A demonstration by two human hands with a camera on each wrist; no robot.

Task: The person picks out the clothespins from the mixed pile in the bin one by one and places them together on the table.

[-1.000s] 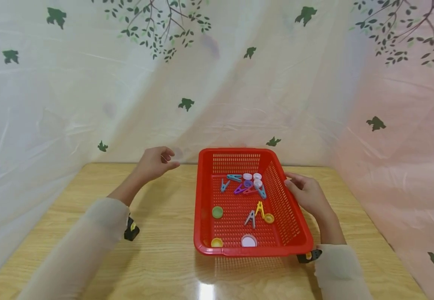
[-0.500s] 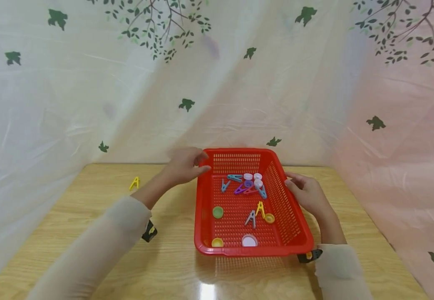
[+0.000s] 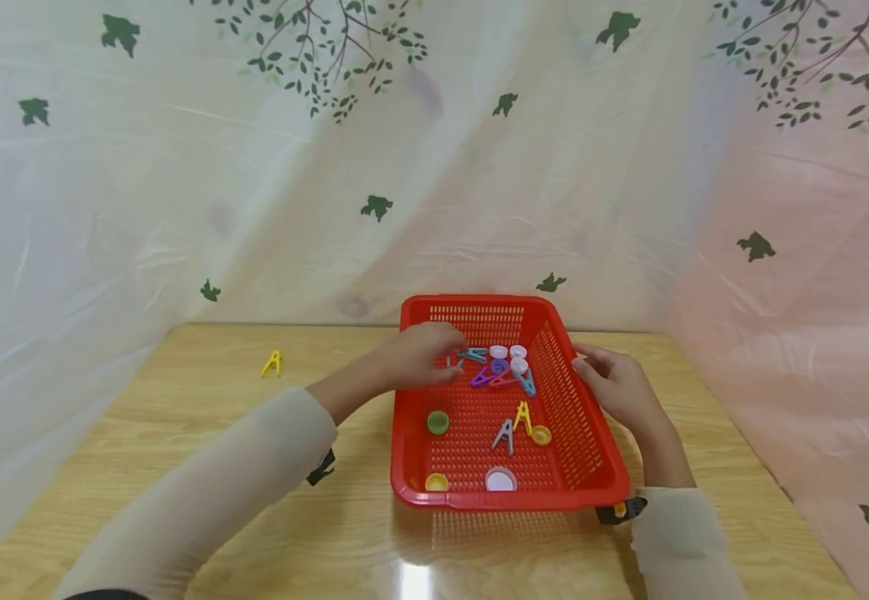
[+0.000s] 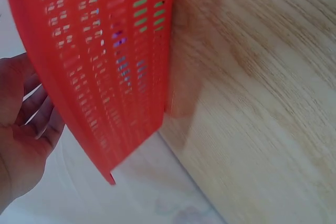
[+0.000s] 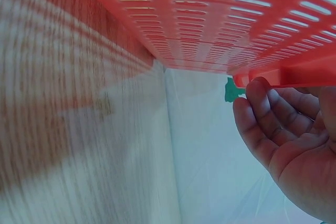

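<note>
My left hand reaches over the left wall of the red plastic basket, thumb and fingers apart above a blue clothespin that they partly hide. In the left wrist view, the left hand shows beyond the basket's slotted wall. At the right rim, my right hand holds the basket, thumb on the rim and fingers outside. The right wrist view shows the right hand's curled fingers at the rim. Inside lie a second blue clothespin, a purple clothespin and white caps.
Nearer in the basket are a green cap, a grey clothespin, a yellow clothespin and a large white cap. Another yellow clothespin lies on the wooden table to the left. A patterned curtain hangs behind.
My left hand has moved right, from over the table at the left to inside the basket. This uncovers the yellow clothespin on the table. My right hand stays at the rim.
</note>
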